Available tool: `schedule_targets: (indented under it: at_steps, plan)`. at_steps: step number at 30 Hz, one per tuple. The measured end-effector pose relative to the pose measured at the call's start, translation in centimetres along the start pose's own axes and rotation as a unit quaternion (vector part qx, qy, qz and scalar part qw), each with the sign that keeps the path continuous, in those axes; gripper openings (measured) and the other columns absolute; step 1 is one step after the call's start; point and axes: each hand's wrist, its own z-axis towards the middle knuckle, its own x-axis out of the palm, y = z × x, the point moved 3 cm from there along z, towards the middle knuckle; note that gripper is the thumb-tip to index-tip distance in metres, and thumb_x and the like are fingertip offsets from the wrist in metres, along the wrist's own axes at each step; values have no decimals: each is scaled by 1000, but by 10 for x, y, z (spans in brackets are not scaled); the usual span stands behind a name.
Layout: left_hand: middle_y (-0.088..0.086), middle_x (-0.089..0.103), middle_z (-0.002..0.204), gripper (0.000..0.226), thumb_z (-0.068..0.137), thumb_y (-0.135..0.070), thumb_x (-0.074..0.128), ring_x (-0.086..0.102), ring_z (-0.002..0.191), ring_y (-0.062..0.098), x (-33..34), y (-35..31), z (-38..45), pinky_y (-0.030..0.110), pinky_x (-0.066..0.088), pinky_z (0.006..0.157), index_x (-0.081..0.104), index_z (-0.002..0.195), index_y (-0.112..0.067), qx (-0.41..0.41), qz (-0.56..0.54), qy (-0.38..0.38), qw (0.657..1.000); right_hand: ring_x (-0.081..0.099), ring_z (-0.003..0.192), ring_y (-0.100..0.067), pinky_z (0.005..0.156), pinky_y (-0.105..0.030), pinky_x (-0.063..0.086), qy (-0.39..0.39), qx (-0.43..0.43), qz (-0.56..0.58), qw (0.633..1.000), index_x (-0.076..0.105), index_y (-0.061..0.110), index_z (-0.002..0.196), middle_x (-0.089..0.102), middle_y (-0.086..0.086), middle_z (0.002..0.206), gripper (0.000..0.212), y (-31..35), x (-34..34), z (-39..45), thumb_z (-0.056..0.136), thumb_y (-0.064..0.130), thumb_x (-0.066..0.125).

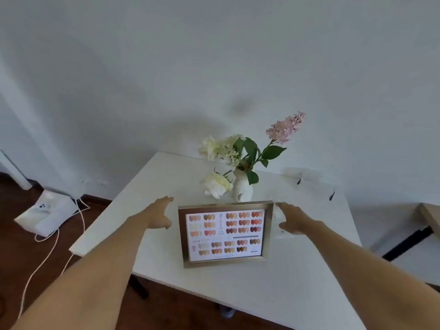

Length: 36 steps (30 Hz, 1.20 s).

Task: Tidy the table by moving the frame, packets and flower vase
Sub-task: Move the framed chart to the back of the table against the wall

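Observation:
A gold frame (225,233) holding a nail colour chart stands on the white table (297,270), near the middle. Behind it a white vase (242,189) carries white and pink flowers. My left hand (158,214) hovers open just left of the frame, not touching it. Open as well, my right hand (294,219) is at the frame's right edge, above a pale clear packet (282,233) lying flat on the table. More clear packets (309,179) with small dark items lie at the back right.
The table stands against a white wall. On the wooden floor to the left lie a white box (45,214) and a white cable (51,253). A second wooden table edge (428,216) shows at the far right.

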Motion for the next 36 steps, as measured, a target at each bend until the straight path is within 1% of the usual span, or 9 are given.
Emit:
schedule_targets:
  at_steps: [5,10,13,16,20,23,25,31,36]
  plan:
    - [6,30,155,82,78,-16,74,32,140,26,39,15,-19,41,37,112,29,146,-24,-45,-156,8,987,49,125,-30,104,-37,38,-24,3,145,989,40,12,138,53,-11,138,55,13,38,-6,88,23,62]
    - [10,53,139,60,88,-19,63,53,125,28,77,3,-29,43,44,105,35,141,-28,-16,-280,-107,954,64,100,-25,86,-34,50,-127,54,299,944,53,14,122,67,-11,117,30,14,66,-8,95,26,50]
    - [7,58,133,53,95,-17,51,58,120,26,96,-11,-33,41,47,101,30,142,-30,1,-263,-169,950,59,75,-15,62,-19,44,-176,61,341,922,50,20,124,69,-11,110,28,19,78,-12,97,24,44]
    - [7,63,126,47,97,-14,45,61,115,25,108,-19,-36,39,50,96,31,139,-27,5,-235,-249,940,53,64,-3,54,-14,38,-209,74,361,906,49,23,126,69,-11,102,30,22,86,-15,96,18,43]
    - [8,63,125,49,97,-13,44,62,113,27,115,-9,-38,45,53,97,28,141,-28,-14,-219,-296,930,50,63,3,54,-11,41,-222,61,353,907,45,25,131,68,-7,98,36,28,92,-21,96,15,44]
    - [10,62,127,52,96,-13,47,61,115,29,113,6,-43,44,50,98,28,142,-27,-10,-208,-304,930,55,70,-9,71,-31,56,-220,44,348,910,44,25,133,70,-8,105,38,39,96,-24,97,14,44]
    - [10,62,127,52,96,-12,48,59,117,29,108,21,-48,44,49,98,29,142,-26,-3,-205,-307,929,57,74,-10,75,-34,57,-211,30,349,913,45,25,132,70,-7,108,37,52,100,-26,97,15,45]
    - [10,65,121,55,95,-9,49,59,116,30,84,86,-70,44,48,96,29,143,-26,-9,-213,-323,922,56,71,3,66,-8,47,-179,-23,341,922,48,27,130,69,-1,111,35,113,119,-24,97,17,47]
    - [11,66,115,55,93,-6,50,62,107,31,48,146,-78,40,49,88,32,142,-24,-11,-205,-335,920,66,92,-14,84,-31,55,-162,-36,343,925,45,26,134,69,-6,117,38,180,130,-13,97,17,47]
